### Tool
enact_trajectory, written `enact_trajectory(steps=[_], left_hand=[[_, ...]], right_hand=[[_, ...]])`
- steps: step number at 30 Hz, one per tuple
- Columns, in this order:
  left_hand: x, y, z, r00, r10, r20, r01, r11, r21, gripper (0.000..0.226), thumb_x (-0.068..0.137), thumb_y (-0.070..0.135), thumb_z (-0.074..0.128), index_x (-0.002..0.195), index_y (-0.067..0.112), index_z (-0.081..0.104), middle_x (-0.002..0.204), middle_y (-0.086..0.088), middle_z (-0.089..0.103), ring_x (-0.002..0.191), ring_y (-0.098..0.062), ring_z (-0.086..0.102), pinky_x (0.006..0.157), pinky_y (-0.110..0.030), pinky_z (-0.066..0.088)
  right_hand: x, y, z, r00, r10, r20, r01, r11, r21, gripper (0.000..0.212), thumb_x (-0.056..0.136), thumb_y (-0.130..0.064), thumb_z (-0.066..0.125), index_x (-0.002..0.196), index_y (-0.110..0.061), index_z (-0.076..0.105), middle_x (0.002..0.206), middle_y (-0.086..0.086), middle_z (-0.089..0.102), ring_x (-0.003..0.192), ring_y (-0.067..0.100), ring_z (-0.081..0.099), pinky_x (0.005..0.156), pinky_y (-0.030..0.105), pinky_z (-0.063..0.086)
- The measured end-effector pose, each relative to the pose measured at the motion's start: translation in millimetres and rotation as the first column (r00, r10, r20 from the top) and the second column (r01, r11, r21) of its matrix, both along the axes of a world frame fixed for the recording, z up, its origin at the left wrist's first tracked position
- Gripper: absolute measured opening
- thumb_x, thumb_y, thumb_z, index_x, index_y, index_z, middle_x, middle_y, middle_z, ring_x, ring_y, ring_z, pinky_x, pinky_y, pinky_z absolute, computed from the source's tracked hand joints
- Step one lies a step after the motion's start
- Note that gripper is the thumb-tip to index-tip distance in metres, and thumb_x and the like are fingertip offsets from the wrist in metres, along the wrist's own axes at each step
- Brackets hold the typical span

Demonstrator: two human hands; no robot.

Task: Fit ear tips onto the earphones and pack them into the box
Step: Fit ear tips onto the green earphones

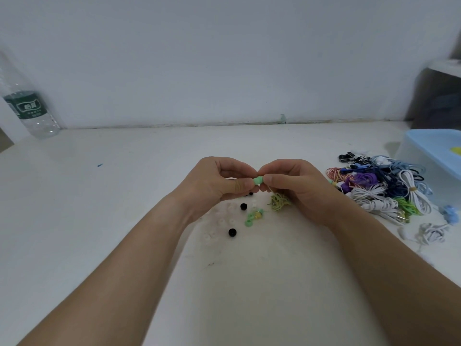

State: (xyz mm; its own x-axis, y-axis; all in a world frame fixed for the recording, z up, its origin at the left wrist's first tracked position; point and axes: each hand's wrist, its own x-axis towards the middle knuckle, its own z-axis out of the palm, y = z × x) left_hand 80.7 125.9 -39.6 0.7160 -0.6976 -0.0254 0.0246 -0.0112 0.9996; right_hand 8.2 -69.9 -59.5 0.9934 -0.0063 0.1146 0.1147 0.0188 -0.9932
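Observation:
My left hand (pixel 220 182) and my right hand (pixel 296 187) meet above the middle of the white table (pixel 99 221). Between their fingertips they pinch a small green ear tip (pixel 258 181); the earbud itself is hidden by my fingers. A yellow-green coiled earphone cable (pixel 279 202) hangs below my right hand. On the table under my hands lie loose ear tips: black ones (pixel 232 232), green ones (pixel 250 219) and pale translucent ones (pixel 222 222). A light blue box (pixel 429 156) stands at the far right.
A heap of bundled earphones (pixel 384 191) in white, purple, blue and green lies right of my hands, with one white set (pixel 429 233) apart in front. A clear water bottle (pixel 27 103) stands at the back left by the wall.

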Motion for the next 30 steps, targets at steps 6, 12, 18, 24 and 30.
enact_trajectory(steps=[6, 12, 18, 24, 30], left_hand=[[2.3, 2.0, -1.1, 1.000, -0.002, 0.007, 0.001, 1.000, 0.019, 0.034, 0.071, 0.008, 0.080, 0.102, -0.003, 0.071, 0.101, -0.021, 0.075, 0.098, -0.035, 0.073, 0.088, -0.034, 0.058], [0.2, 1.5, 0.3, 0.996, 0.052, 0.071, -0.055, 0.998, 0.042, 0.022, 0.079, 0.005, 0.079, 0.100, 0.001, 0.073, 0.097, -0.017, 0.076, 0.094, -0.032, 0.075, 0.083, -0.031, 0.059], [-1.4, 1.0, 1.5, 0.989, 0.084, 0.119, -0.091, 0.994, 0.053, 0.018, 0.082, 0.004, 0.078, 0.099, 0.005, 0.074, 0.095, -0.012, 0.078, 0.090, -0.025, 0.076, 0.076, -0.024, 0.058], [-0.7, 1.8, 1.8, 1.000, 0.031, 0.006, -0.031, 1.000, -0.002, 0.025, 0.076, 0.010, 0.078, 0.099, 0.005, 0.073, 0.100, -0.016, 0.076, 0.097, -0.031, 0.074, 0.081, -0.026, 0.058], [-0.4, 0.6, 0.4, 0.999, 0.028, -0.018, -0.029, 0.999, -0.030, 0.033, 0.068, 0.015, 0.078, 0.099, 0.005, 0.073, 0.101, -0.019, 0.076, 0.099, -0.034, 0.073, 0.085, -0.030, 0.058]], right_hand=[[-0.8, 0.4, 0.9, 1.000, 0.014, 0.004, -0.014, 1.000, -0.014, 0.012, 0.078, -0.012, 0.071, 0.087, -0.013, 0.079, 0.082, 0.013, 0.072, 0.081, 0.021, 0.061, 0.080, 0.032, 0.046], [-0.7, 2.1, -0.8, 0.999, -0.025, 0.020, 0.025, 1.000, -0.016, 0.008, 0.081, -0.008, 0.075, 0.089, -0.009, 0.076, 0.081, 0.011, 0.074, 0.079, 0.018, 0.065, 0.072, 0.025, 0.048], [-0.3, 4.9, -0.5, 0.997, -0.067, 0.027, 0.067, 0.998, -0.013, 0.010, 0.087, -0.001, 0.069, 0.090, -0.008, 0.076, 0.083, 0.013, 0.075, 0.080, 0.020, 0.065, 0.073, 0.026, 0.048], [-0.3, 2.7, -0.3, 0.999, -0.031, 0.018, 0.031, 0.999, 0.011, 0.012, 0.081, -0.015, 0.071, 0.090, -0.016, 0.080, 0.084, 0.013, 0.073, 0.084, 0.027, 0.057, 0.076, 0.031, 0.045], [-0.3, 0.5, -1.0, 1.000, -0.017, 0.014, 0.016, 1.000, 0.006, 0.011, 0.081, -0.015, 0.071, 0.089, -0.016, 0.079, 0.082, 0.012, 0.071, 0.083, 0.026, 0.055, 0.077, 0.033, 0.043]])
